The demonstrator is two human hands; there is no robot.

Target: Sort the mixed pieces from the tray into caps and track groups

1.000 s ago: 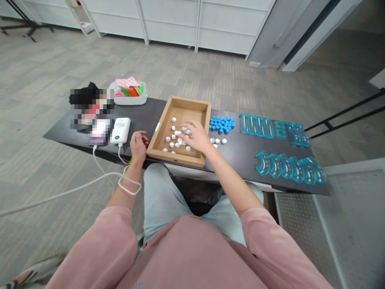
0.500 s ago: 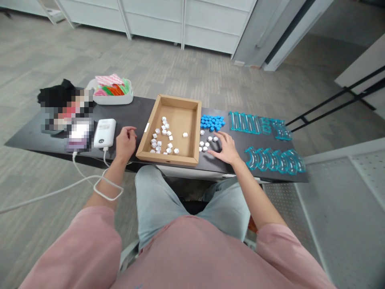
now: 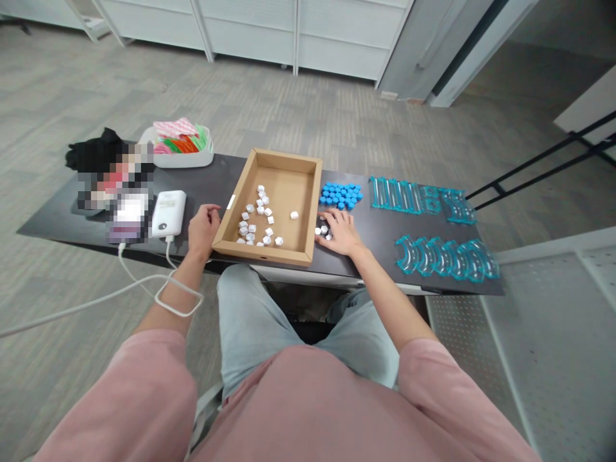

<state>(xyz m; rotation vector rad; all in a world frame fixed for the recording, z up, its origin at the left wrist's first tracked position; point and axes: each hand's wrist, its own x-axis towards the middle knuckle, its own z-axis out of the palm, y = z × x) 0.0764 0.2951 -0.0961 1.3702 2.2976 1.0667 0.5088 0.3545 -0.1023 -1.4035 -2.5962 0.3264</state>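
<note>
My right hand (image 3: 341, 232) reaches over a small group of white hexagonal pieces (image 3: 324, 230) on the table, just right of a shallow cardboard box (image 3: 314, 205). Its fingers are apart and bent down around the pieces, partly covering them. Inside the box, more white pieces (image 3: 260, 210) lie scattered, mostly on the left side. My left hand (image 3: 204, 229) rests by the box's left wall, fingers loosely curled in with nothing visible in them. A cluster of blue hexagonal pieces (image 3: 341, 195) sits just beyond my right hand.
Teal-edged clear straight parts (image 3: 395, 195) and curved parts (image 3: 445, 258) lie in rows on the right of the dark table (image 3: 370, 237). Left of the box are a white power bank (image 3: 168, 213) with cables and a white basket (image 3: 185, 160) of colourful items.
My right hand has moved left toward the box and now covers part of the white pieces that lay beside it. My left hand stays beside the box. The view has shifted slightly.
</note>
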